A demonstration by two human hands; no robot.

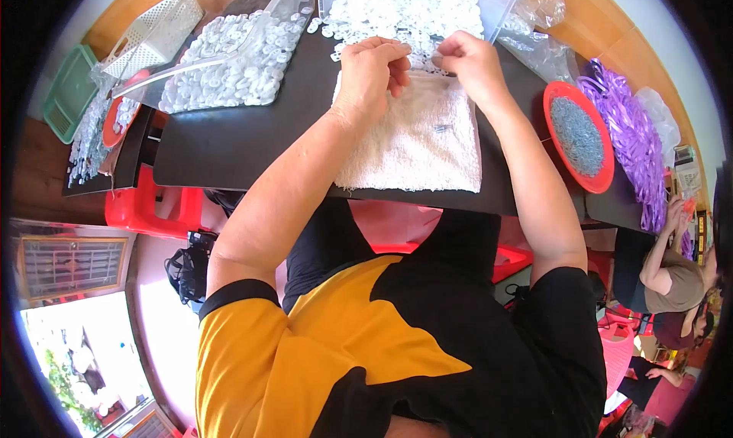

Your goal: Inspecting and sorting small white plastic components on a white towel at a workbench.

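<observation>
Yellow-and-black shirt [397,339] at six o'clock, left hand [370,70] and right hand [467,62] with fingers curled inward, cannot tell what they pinch, towel [412,148] beneath, white pieces [408,10] at twelve, red dish [601,180] at two.

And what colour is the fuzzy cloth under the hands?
The cloth is white, a bit creamy; it shows best in the head view.

The towel [410,151] lies between the left container [172,71] and right tray [597,184].
</observation>
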